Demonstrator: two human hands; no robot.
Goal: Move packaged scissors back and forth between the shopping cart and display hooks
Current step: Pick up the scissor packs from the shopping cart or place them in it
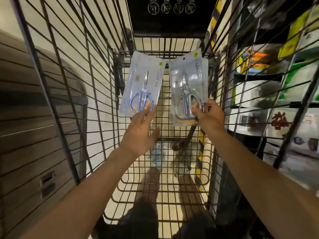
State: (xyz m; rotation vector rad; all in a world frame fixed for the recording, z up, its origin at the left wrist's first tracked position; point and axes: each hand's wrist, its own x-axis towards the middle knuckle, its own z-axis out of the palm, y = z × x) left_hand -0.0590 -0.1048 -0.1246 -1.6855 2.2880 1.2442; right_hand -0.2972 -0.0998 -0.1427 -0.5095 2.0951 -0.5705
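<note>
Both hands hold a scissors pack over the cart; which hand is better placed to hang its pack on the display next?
Probably right. The right hand grips its pack beside the shelves on that side; the left hand is farther away.

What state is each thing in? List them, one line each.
left hand: pinching the left scissors pack by its lower edge
right hand: gripping the right scissors pack at its lower corner
left scissors pack: sealed, held up over the cart, tilted
right scissors pack: sealed, held up, roughly upright
shopping cart: basket floor bare below the hands
</note>
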